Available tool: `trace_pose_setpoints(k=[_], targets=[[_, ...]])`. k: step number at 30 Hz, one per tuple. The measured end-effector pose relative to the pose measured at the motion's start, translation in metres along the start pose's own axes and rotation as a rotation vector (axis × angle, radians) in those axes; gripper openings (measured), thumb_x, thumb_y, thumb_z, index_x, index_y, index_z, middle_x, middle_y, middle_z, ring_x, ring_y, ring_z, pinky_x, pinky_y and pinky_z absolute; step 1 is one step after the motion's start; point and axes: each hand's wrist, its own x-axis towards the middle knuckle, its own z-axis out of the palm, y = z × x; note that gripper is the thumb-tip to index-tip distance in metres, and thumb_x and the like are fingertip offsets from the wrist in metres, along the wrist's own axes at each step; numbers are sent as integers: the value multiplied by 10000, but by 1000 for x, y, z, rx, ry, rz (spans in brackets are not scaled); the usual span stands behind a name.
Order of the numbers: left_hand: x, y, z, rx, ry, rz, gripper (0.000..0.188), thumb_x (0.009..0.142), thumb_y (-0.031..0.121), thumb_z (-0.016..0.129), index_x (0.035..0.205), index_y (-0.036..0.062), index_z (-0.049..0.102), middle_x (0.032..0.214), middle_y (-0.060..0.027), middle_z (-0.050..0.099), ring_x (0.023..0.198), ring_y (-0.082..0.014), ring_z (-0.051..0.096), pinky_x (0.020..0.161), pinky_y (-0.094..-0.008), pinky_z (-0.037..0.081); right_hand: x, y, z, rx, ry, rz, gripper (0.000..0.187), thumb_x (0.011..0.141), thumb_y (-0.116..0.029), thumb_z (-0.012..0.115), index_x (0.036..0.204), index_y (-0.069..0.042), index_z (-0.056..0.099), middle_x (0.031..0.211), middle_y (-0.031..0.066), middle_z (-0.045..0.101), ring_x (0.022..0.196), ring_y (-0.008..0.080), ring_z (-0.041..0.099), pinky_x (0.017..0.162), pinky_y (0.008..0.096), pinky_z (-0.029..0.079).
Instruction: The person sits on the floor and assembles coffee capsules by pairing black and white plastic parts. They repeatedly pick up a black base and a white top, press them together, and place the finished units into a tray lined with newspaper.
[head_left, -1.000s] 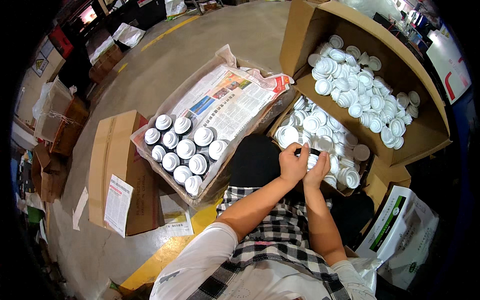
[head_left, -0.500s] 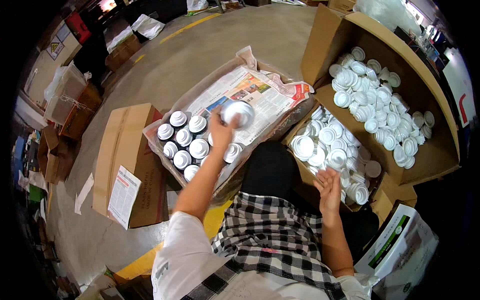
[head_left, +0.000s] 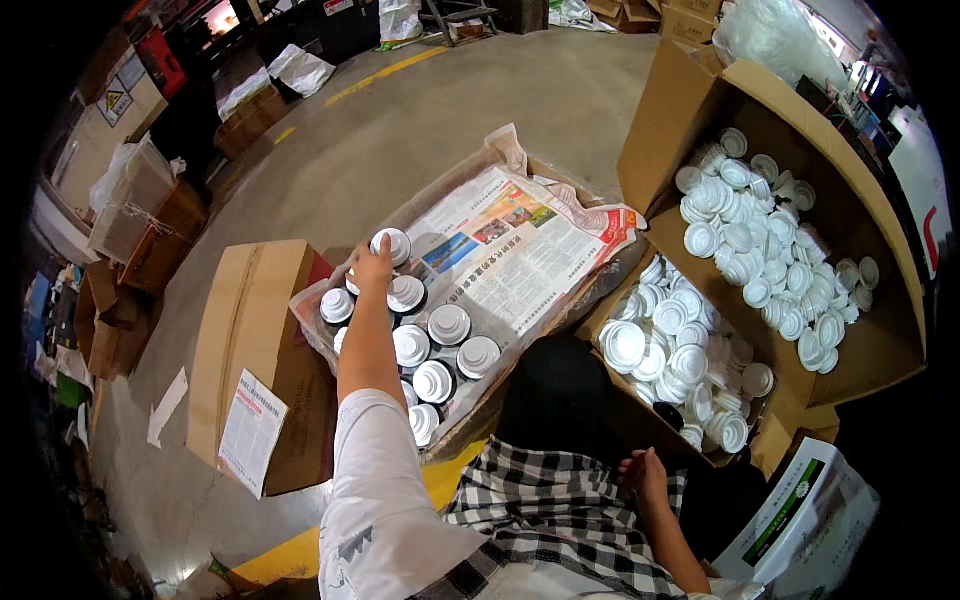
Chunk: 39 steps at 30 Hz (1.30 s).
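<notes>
My left hand (head_left: 372,270) is closed around a round piece with a white stepped top (head_left: 391,247), at the far left edge of a group of similar pieces. These white-topped pieces with dark lower parts (head_left: 433,381) stand upright in a shallow box lined with plastic and newspaper (head_left: 500,250). My forearm hides some of them. My right hand (head_left: 648,478) hovers low by my lap, fingers loosely bent and apart, with nothing visible in it. Beside it is a carton (head_left: 590,335) of loose white stepped plastic caps (head_left: 690,363).
A larger open carton (head_left: 665,125) at the right holds many more white caps (head_left: 740,230). A closed cardboard box (head_left: 240,340) stands left of the newspaper-lined box, with a printed sheet (head_left: 252,425) on its side. A white package with a green stripe (head_left: 790,510) lies at lower right.
My left hand has carried the white-topped piece leftward from over the newspaper to the group's far edge. My right hand has drawn back from the cap carton toward my lap.
</notes>
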Motion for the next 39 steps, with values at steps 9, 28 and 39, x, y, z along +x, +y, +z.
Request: trace_pose_setpoints(k=[9, 28, 39], targets=[[1, -11, 19, 337, 167, 228, 330, 820, 240, 538, 1120, 103, 546, 1158, -145, 541, 1179, -325, 416, 979, -597, 208, 8, 7, 9, -141, -28, 52, 437, 909, -463, 420, 957, -43, 534, 808, 100, 592, 737, 200, 585, 679, 333, 484], [-93, -17, 14, -247, -157, 406, 493, 742, 350, 655, 1089, 12, 563, 1055, -208, 566, 969, -374, 530, 864, -423, 418, 8, 7, 8, -188, -36, 27, 341, 925, -388, 442, 921, -58, 527, 760, 66, 559, 674, 160, 542, 642, 306, 469], [4, 5, 34, 75, -5, 508, 462, 722, 268, 668, 1144, 121, 552, 1256, -158, 450, 1131, -382, 427, 919, -461, 384, 36, 36, -10, -330, -79, -13, 345, 928, -387, 436, 928, -52, 523, 730, 46, 537, 648, 151, 519, 610, 301, 457]])
